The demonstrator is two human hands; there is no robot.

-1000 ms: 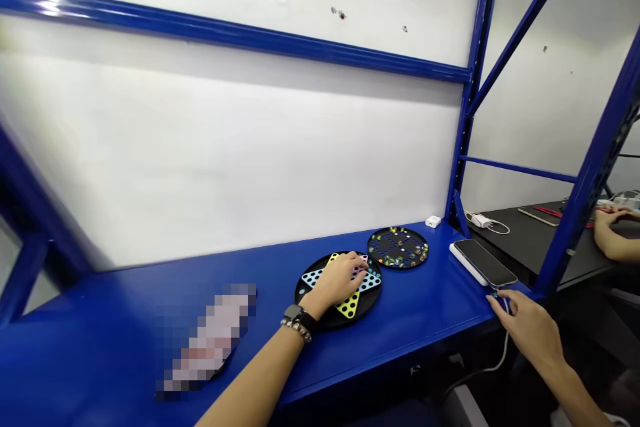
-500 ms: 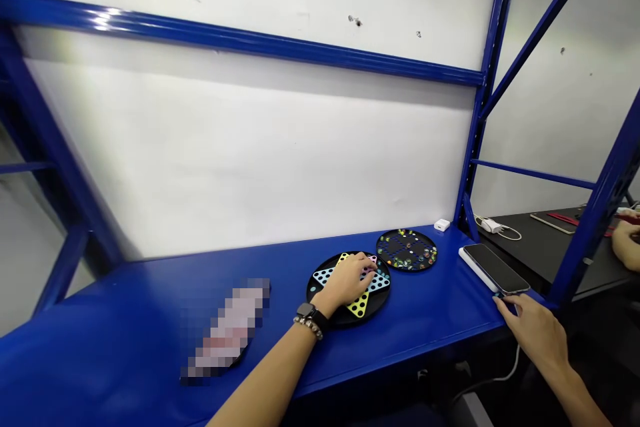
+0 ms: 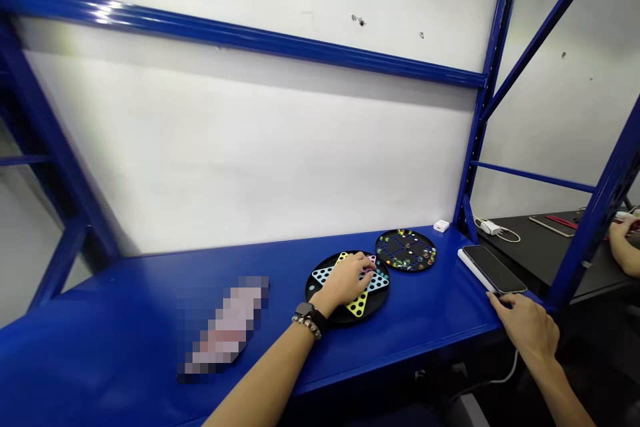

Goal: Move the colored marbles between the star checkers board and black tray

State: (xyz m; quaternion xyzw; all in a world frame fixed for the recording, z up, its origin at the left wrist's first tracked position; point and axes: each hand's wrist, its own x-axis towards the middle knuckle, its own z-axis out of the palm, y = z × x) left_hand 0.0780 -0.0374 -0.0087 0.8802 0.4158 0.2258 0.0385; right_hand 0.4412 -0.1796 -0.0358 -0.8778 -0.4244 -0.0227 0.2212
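My left hand [image 3: 349, 280], with a watch and a beaded bracelet at the wrist, rests over a round black Chinese checkers board [image 3: 325, 310] with a coloured star. Its fingers are slightly bent and spread above the holes; no piece shows between them. At the table's right end, my right hand [image 3: 530, 327] has thumb and fingers closed at the near end of a white power bank [image 3: 477, 271], under a dark-screened phone [image 3: 495, 269]. What those fingers pinch is hidden. A white cable [image 3: 513, 370] hangs below this hand.
Behind the board lies a second round black board [image 3: 413, 240] with several glass marbles. A white charger [image 3: 441, 226] sits near the rack post. Pixelated pinkish item [image 3: 227, 323] lies left. Another person's hand [image 3: 625, 240] is over the dark neighbouring table [image 3: 535, 243].
My right hand has moved slightly left, its fingertips now against the power bank's near end. My left hand stays on the board. The view has shifted slightly.
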